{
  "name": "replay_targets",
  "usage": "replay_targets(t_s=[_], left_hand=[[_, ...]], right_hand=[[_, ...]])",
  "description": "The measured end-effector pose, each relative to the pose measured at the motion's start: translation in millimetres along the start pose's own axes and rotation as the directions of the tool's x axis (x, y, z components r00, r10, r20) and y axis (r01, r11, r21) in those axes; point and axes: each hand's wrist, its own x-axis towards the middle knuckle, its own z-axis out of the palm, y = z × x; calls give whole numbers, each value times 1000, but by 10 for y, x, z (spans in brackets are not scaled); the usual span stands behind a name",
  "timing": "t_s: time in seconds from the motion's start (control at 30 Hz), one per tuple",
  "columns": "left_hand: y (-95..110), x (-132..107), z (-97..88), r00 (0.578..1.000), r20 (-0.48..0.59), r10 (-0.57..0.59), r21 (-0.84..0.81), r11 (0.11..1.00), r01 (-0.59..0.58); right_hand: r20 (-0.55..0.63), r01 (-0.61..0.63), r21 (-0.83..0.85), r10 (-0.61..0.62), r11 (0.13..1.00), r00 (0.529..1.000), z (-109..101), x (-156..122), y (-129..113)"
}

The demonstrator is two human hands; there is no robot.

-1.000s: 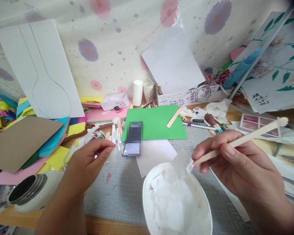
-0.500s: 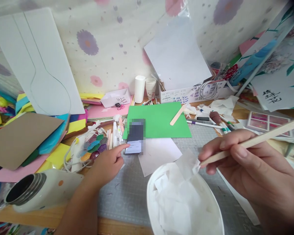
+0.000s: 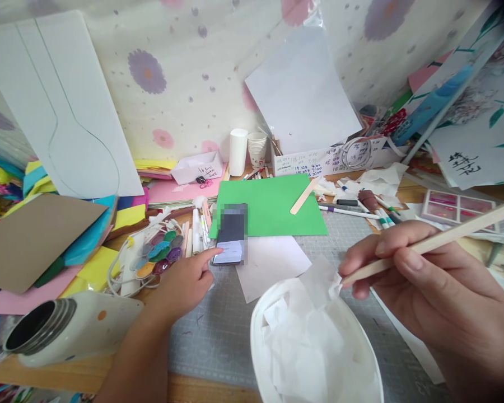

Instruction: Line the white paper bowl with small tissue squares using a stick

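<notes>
My left hand (image 3: 189, 282) points with its index finger stretched out and the other fingers curled, holding nothing. The fingertip is at the lower part of a lit, partly blurred phone (image 3: 231, 240), whose upper end overlaps a green sheet (image 3: 269, 210). In my right hand (image 3: 437, 280) a pale wooden stick (image 3: 453, 230) is pinched between thumb and fingers, slanting down to the left. Its lower tip meets a thin white tissue (image 3: 319, 282) at the rim of a white bowl (image 3: 372, 358). More crumpled white paper lies inside the bowl.
A flat wooden stick (image 3: 304, 196) lies on the green sheet. An uncapped flask (image 3: 96, 322) rests on its side at left, near paint pots (image 3: 162, 254) and a white cable. Markers (image 3: 348, 211) and scraps lie at right. Paper cups (image 3: 257, 150) stand against the wall.
The light panel low on the phone's screen looks slightly different. Both hands, the stick and the tissue have hardly moved; the view has shifted a little.
</notes>
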Motion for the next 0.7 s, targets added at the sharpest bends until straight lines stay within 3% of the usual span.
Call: replay_targets(t_s=[0.33, 0.6, 0.7], left_hand=[[28, 9, -2, 999, 36, 3, 50, 999, -5], [-86, -2, -26, 995, -101, 9, -109, 994, -20], [-75, -13, -25, 997, -68, 28, -123, 992, -36]], right_hand=[[33, -17, 28, 16, 999, 999, 16, -12, -9], [-44, -9, 52, 12, 999, 999, 87, -18, -45], [-52, -12, 54, 15, 998, 999, 84, -18, -45]])
